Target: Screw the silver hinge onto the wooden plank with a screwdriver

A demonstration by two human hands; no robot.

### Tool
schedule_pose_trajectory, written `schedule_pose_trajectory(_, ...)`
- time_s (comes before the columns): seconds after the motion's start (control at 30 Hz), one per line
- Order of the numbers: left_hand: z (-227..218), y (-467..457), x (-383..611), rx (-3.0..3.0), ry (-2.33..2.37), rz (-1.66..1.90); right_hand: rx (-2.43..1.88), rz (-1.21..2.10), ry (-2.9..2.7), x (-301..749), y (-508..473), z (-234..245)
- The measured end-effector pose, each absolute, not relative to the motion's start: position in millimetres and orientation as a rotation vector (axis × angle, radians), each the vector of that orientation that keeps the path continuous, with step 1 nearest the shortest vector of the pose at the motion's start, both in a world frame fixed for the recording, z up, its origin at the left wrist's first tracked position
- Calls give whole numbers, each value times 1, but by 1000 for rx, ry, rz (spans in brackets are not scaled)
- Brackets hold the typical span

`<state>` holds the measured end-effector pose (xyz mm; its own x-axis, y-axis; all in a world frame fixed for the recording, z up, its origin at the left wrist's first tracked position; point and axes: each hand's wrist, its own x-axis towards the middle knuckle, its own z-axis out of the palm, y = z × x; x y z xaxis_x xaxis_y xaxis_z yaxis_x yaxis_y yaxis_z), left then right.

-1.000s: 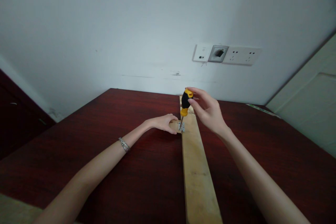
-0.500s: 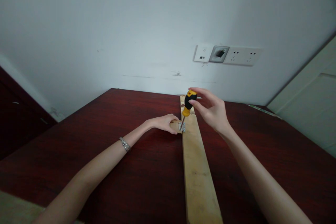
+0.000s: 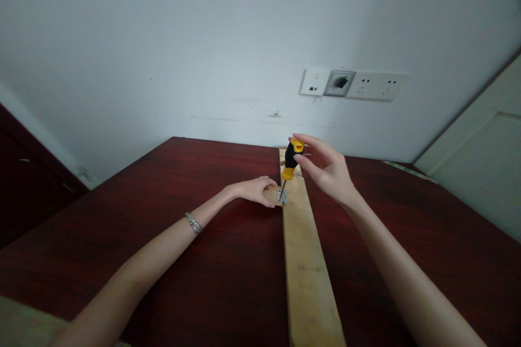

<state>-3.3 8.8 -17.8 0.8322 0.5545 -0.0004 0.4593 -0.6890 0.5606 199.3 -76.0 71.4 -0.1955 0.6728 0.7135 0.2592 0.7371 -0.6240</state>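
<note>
My right hand [image 3: 325,165] grips a yellow-and-black screwdriver [image 3: 292,158] by its handle, the shaft slanting down and slightly left. The tip meets a small silver metal hinge [image 3: 284,197], which spans the joint between a long wooden board [image 3: 307,260] and a short wooden block [image 3: 270,194]. Thumb and fingers of my left hand [image 3: 255,191] are closed around that block, holding it against the board's left edge. Whether a screw sits under the tip is too small to tell.
The dark red tabletop [image 3: 211,260] lies under the board and runs back to a pale wall [image 3: 228,54]. Wall sockets [image 3: 370,87] are at the right rear. A thin strip [image 3: 409,171] lies near the far right edge, beside a pale door panel [image 3: 480,162].
The screwdriver handle has turned slightly and tipped a little to the left, my right fingers shifting with it. My left hand, the block and the board stay in place.
</note>
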Motion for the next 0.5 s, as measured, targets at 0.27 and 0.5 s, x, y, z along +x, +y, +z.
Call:
schedule_pose_trajectory(0.27,-17,8,-4,2435,785,197,-783,374,-1745,196,-77,71)
schedule_pose_trajectory(0.5,-19,10,-3,2462,774,174,-742,499,-1840,204,-75,70)
